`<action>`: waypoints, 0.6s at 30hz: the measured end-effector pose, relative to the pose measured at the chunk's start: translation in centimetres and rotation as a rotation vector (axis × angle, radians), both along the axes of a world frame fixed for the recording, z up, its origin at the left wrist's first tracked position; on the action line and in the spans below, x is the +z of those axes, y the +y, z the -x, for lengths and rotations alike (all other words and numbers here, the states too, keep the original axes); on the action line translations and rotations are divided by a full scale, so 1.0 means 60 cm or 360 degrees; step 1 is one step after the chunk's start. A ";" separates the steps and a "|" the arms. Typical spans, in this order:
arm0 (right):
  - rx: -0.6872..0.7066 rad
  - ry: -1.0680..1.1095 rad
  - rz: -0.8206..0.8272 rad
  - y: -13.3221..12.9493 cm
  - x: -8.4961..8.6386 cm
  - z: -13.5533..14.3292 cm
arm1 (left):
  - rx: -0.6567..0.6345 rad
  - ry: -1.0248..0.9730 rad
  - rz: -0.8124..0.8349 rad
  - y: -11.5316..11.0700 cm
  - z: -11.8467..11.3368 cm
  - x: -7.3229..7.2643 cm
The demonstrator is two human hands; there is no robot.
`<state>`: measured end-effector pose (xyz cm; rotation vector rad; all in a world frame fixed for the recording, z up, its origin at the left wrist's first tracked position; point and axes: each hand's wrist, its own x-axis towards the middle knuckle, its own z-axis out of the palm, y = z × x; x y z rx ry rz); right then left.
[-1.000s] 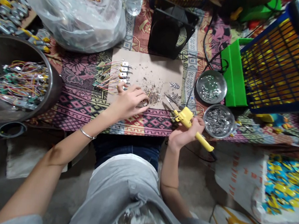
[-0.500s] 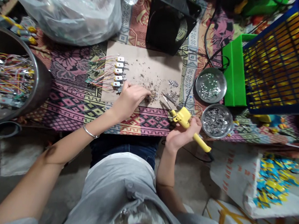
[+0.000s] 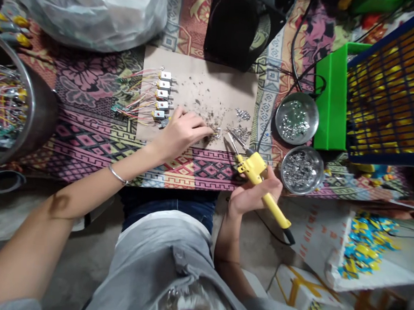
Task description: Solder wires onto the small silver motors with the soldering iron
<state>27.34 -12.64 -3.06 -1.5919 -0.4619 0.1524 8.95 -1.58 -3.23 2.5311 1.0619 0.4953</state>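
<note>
My right hand [image 3: 257,193] is wrapped round a yellow soldering tool [image 3: 256,168] whose metal tips point up and left over the cardboard sheet [image 3: 198,70]. Low over that sheet, my left hand [image 3: 185,131] has its fingertips together at a small piece too tiny to make out. Left of these fingertips, several small motors [image 3: 162,94] with coloured wires stand in a column. Small metal parts [image 3: 242,114] lie in piles near the tool's tips, and dark crumbs are scattered about.
Two metal dishes [image 3: 316,126] of small parts stand at the right, beside a green bin [image 3: 331,102] and a blue basket [image 3: 389,159]. A black fan [image 3: 231,35] and a plastic bag [image 3: 106,18] are behind. A metal pot [image 3: 43,112] stands left.
The view has shifted slightly. My left hand has moved a little rightward along the sheet, nearer the tool's tips. My right hand still holds the tool.
</note>
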 end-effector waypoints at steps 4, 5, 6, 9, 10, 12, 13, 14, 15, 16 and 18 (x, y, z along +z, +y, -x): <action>-0.0021 -0.0088 -0.0060 -0.004 -0.003 0.002 | 0.0017 -0.0023 0.0008 0.000 -0.001 -0.006; -0.0025 -0.0093 -0.0076 -0.004 -0.003 0.002 | 0.0023 -0.0035 0.0010 0.000 -0.002 -0.007; -0.0025 -0.0095 -0.0079 -0.003 -0.003 0.002 | 0.0028 -0.0046 0.0008 0.000 -0.003 -0.009; -0.0009 -0.0093 0.0006 -0.002 0.001 0.004 | 0.0025 -0.0054 0.0005 -0.001 -0.004 -0.012; 0.0008 -0.0083 0.0050 -0.002 0.003 0.006 | 0.0022 -0.0055 0.0012 -0.001 -0.005 -0.013; 0.0061 -0.0027 0.0129 -0.003 0.006 0.009 | 0.0016 -0.0068 0.0042 -0.001 -0.005 -0.013; 0.0078 0.0011 0.0154 -0.004 0.006 0.011 | 0.0016 -0.0077 0.0058 -0.001 -0.004 -0.012; 0.0081 0.0044 0.0166 -0.005 0.006 0.012 | 0.0016 -0.0080 0.0066 0.000 -0.004 -0.012; 0.0070 0.0062 0.0163 -0.007 0.005 0.013 | 0.0013 -0.0073 0.0061 0.000 -0.004 -0.011; 0.0055 0.0060 0.0146 -0.007 0.003 0.013 | 0.0008 -0.0055 0.0044 0.000 -0.004 -0.011; 0.0028 0.0002 0.0078 -0.008 -0.002 0.012 | -0.0011 -0.0004 -0.0005 0.001 -0.004 -0.009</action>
